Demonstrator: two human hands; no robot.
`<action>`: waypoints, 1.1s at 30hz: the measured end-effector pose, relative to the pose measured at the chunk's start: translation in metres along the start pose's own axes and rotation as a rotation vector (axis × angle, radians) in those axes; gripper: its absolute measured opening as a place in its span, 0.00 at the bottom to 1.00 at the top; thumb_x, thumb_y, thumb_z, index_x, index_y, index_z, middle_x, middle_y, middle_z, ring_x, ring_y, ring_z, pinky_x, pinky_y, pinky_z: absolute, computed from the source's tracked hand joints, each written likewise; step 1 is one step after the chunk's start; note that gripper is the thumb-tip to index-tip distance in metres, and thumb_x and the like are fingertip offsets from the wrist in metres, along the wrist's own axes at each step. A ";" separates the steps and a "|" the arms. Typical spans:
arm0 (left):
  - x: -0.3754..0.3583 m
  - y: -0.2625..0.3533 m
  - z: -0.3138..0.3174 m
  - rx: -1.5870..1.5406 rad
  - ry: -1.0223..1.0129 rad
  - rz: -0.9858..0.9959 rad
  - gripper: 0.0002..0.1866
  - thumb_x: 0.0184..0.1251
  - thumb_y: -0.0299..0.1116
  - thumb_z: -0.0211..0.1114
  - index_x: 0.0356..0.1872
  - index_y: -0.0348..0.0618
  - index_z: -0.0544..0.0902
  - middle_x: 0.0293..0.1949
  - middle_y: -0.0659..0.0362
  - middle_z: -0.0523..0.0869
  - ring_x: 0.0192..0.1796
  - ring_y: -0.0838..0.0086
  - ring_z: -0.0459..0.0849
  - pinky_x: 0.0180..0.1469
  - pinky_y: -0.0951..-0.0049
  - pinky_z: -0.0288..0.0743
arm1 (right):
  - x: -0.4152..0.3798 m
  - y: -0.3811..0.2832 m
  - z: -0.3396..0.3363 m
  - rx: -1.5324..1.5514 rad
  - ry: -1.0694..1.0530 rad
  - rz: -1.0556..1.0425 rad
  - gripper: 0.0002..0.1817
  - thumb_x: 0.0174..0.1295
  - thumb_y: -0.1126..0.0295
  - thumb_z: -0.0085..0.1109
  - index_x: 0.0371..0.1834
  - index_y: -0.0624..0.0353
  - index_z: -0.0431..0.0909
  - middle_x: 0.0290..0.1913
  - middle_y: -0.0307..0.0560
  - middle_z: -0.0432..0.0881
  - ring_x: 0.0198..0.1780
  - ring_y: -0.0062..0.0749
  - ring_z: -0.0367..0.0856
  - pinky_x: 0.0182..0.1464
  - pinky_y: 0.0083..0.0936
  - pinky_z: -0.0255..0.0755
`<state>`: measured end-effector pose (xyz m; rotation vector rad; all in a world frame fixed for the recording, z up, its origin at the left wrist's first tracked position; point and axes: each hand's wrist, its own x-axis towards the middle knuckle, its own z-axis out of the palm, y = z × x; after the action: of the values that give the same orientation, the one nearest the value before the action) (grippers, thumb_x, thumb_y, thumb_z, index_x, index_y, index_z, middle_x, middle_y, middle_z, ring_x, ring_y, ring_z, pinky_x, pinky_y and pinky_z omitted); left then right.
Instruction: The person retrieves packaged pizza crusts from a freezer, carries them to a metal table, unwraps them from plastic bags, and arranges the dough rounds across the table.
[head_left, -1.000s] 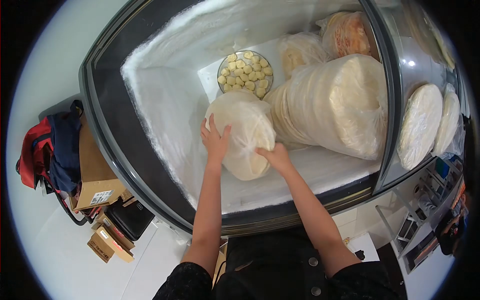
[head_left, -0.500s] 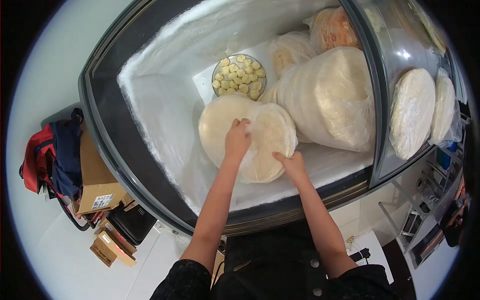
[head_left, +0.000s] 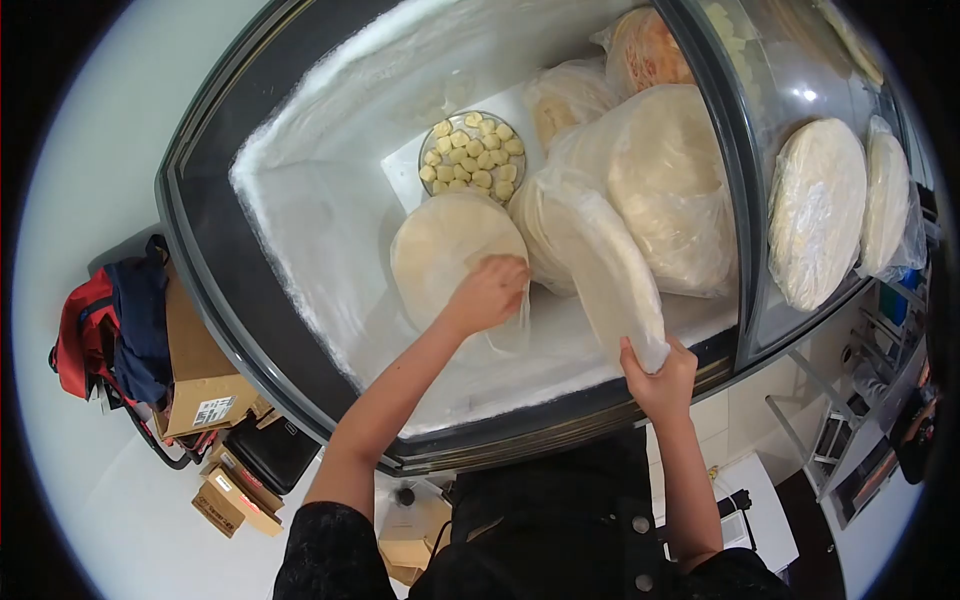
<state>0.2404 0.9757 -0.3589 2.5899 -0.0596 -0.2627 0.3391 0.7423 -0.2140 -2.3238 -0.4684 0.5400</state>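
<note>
Inside a frost-lined chest freezer, my right hand (head_left: pixel 660 378) grips the lower edge of a stack of thin round flatbreads (head_left: pixel 615 270), tilted up on its side. My left hand (head_left: pixel 490 292) is closed, fingers curled over thin clear plastic film (head_left: pixel 512 332). The film lies across and hangs from a second pale round stack (head_left: pixel 440 245), which rests flat in the freezer. Behind that stack, a round tray (head_left: pixel 424 160) holds several small pale dough pieces (head_left: pixel 475 160). Large bagged stacks of rounds (head_left: pixel 670 180) stand right of my hands.
The freezer's dark rim (head_left: pixel 280 375) surrounds the work area, and a glass lid (head_left: pixel 790 90) covers its right side. Wrapped rounds (head_left: pixel 820 215) lie on the lid. Cardboard boxes (head_left: pixel 205 390) and a red and blue bag (head_left: pixel 120 320) stand outside at left.
My right hand has moved right and toward me, lifting the upper flatbread stack off the other and tilting it up. My left hand has shifted slightly right and toward me, over the lower stack.
</note>
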 end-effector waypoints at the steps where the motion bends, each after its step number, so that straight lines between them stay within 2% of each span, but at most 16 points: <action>1: 0.000 -0.005 0.020 -0.082 -0.315 0.066 0.24 0.51 0.31 0.60 0.53 0.44 0.72 0.54 0.51 0.69 0.59 0.59 0.65 0.57 0.63 0.63 | -0.001 0.003 -0.002 0.007 -0.011 0.027 0.11 0.46 0.72 0.65 0.31 0.66 0.77 0.27 0.53 0.79 0.25 0.45 0.80 0.28 0.28 0.73; 2: -0.003 -0.013 0.042 -0.082 -0.315 0.066 0.24 0.51 0.31 0.60 0.53 0.44 0.72 0.54 0.51 0.69 0.59 0.59 0.65 0.57 0.63 0.63 | 0.000 -0.001 -0.002 0.020 0.013 -0.014 0.10 0.46 0.73 0.64 0.30 0.66 0.77 0.27 0.53 0.79 0.25 0.45 0.80 0.28 0.28 0.73; 4: -0.002 -0.024 0.072 0.246 -0.200 -0.131 0.25 0.51 0.29 0.57 0.55 0.39 0.69 0.56 0.51 0.68 0.60 0.59 0.65 0.60 0.64 0.61 | 0.000 0.000 0.000 0.037 0.028 -0.043 0.10 0.46 0.73 0.64 0.31 0.66 0.77 0.26 0.53 0.79 0.25 0.44 0.80 0.28 0.27 0.73; 5: 0.000 -0.030 0.078 0.242 -0.200 -0.128 0.25 0.51 0.29 0.57 0.55 0.39 0.69 0.56 0.51 0.68 0.60 0.59 0.65 0.60 0.64 0.61 | 0.000 0.001 0.000 0.054 0.041 -0.070 0.10 0.46 0.73 0.64 0.31 0.66 0.77 0.25 0.53 0.79 0.24 0.43 0.80 0.27 0.26 0.73; 7: 0.010 -0.046 0.078 0.313 -0.010 -0.163 0.27 0.50 0.30 0.56 0.56 0.37 0.69 0.57 0.52 0.68 0.61 0.61 0.64 0.62 0.64 0.60 | 0.000 0.002 -0.001 0.071 0.033 -0.023 0.10 0.47 0.74 0.63 0.31 0.67 0.77 0.25 0.53 0.79 0.24 0.41 0.81 0.27 0.26 0.72; 9: 0.017 -0.054 0.075 0.338 -0.037 -0.129 0.27 0.51 0.30 0.56 0.57 0.38 0.68 0.59 0.53 0.66 0.61 0.63 0.64 0.61 0.65 0.61 | -0.002 0.004 -0.003 0.089 0.021 0.027 0.09 0.47 0.74 0.63 0.31 0.67 0.78 0.24 0.53 0.79 0.24 0.40 0.81 0.27 0.25 0.72; 11: 0.025 -0.059 0.069 0.329 -0.070 -0.113 0.24 0.54 0.30 0.54 0.55 0.42 0.70 0.57 0.59 0.67 0.61 0.68 0.64 0.57 0.69 0.65 | -0.001 0.006 -0.003 0.174 0.035 0.068 0.09 0.47 0.75 0.63 0.30 0.68 0.78 0.24 0.53 0.79 0.24 0.37 0.81 0.27 0.24 0.71; 14: 0.035 -0.065 0.064 0.351 -0.125 -0.098 0.24 0.53 0.30 0.56 0.55 0.42 0.70 0.56 0.59 0.67 0.60 0.70 0.65 0.56 0.70 0.66 | 0.001 0.005 -0.004 0.163 0.034 0.043 0.08 0.47 0.75 0.63 0.28 0.69 0.77 0.24 0.54 0.79 0.24 0.37 0.81 0.27 0.25 0.71; 18: 0.046 -0.064 0.065 0.342 -0.180 -0.117 0.25 0.52 0.29 0.57 0.56 0.42 0.69 0.57 0.58 0.67 0.60 0.67 0.65 0.56 0.67 0.67 | 0.002 0.008 -0.005 0.162 0.028 0.068 0.08 0.47 0.75 0.63 0.29 0.69 0.77 0.24 0.54 0.79 0.25 0.36 0.81 0.28 0.24 0.71; 21: 0.054 -0.057 0.062 0.376 -0.215 -0.144 0.21 0.52 0.28 0.56 0.51 0.42 0.72 0.52 0.58 0.69 0.58 0.67 0.67 0.56 0.66 0.67 | 0.002 0.008 -0.007 0.170 0.017 0.089 0.09 0.47 0.75 0.63 0.29 0.70 0.77 0.24 0.54 0.80 0.25 0.36 0.82 0.28 0.24 0.71; 23: 0.060 -0.057 0.058 0.448 -0.271 -0.162 0.13 0.54 0.30 0.57 0.43 0.46 0.75 0.48 0.62 0.72 0.55 0.70 0.70 0.53 0.69 0.67 | 0.002 0.008 -0.007 0.151 0.022 0.059 0.09 0.47 0.75 0.63 0.29 0.70 0.78 0.25 0.54 0.80 0.25 0.36 0.82 0.28 0.24 0.72; 26: 0.067 -0.063 0.057 0.459 -0.283 -0.130 0.11 0.54 0.31 0.58 0.40 0.48 0.77 0.47 0.62 0.73 0.54 0.71 0.72 0.51 0.69 0.68 | 0.002 0.008 -0.006 0.174 0.024 0.092 0.09 0.47 0.75 0.63 0.29 0.70 0.78 0.25 0.54 0.80 0.25 0.36 0.82 0.28 0.24 0.72; 33: 0.076 -0.060 0.046 0.460 -0.373 -0.142 0.11 0.54 0.30 0.60 0.41 0.49 0.78 0.46 0.62 0.74 0.54 0.71 0.72 0.49 0.69 0.70 | 0.003 0.010 -0.006 0.189 0.016 0.092 0.09 0.48 0.74 0.63 0.30 0.70 0.78 0.25 0.54 0.80 0.25 0.35 0.81 0.29 0.24 0.72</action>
<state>0.3046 0.9966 -0.4418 2.9643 -0.0761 -0.8731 0.3466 0.7332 -0.2175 -2.1745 -0.2901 0.5831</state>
